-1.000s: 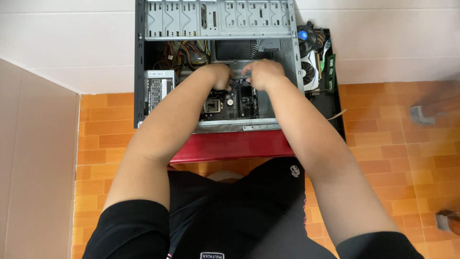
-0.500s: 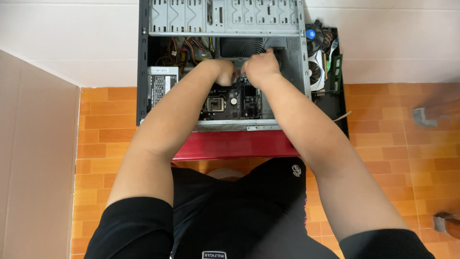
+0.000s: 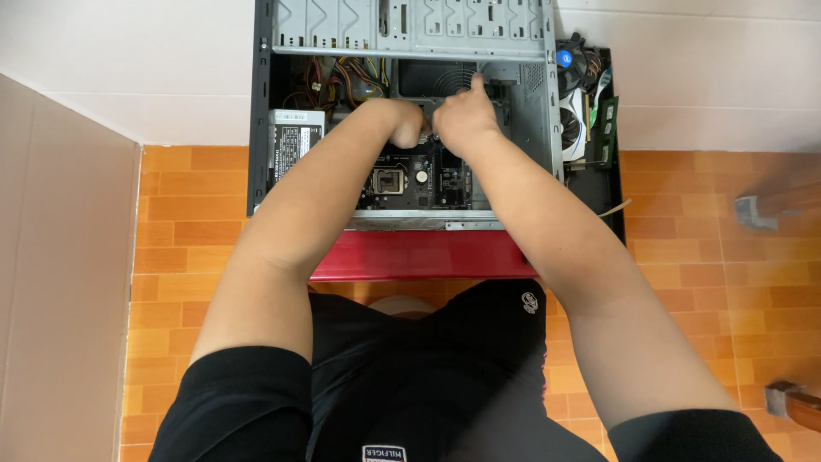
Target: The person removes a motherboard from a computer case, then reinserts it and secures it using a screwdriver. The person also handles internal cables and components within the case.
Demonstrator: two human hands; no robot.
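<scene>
Floor tiles of orange brick pattern lay under everything, meeting a white wall at the far edge. On a red stool rested the open computer case, lying on its side, its grey drive bays at the far edge and the dark circuit board near the front edge. The power supply sat by the case's left wall; it carried a pale rectangular label with dark print, too small to make out. A bundle of red, yellow and black wires ran behind it.

Both hands worked close together above the board, toward its far edge. The left hand was curled shut, though what its fingers gripped was hidden. The right hand was mostly closed too, one finger stretched up toward the round fan grille on the case wall. What they held between them could not be told.

Work this tight seemed to call for a light, steady grip, wrists kept off the bare socket, and wires held clear. Loose parts, among them a blue-capped piece and a green strip, lay on a black panel beside the case's right edge.
</scene>
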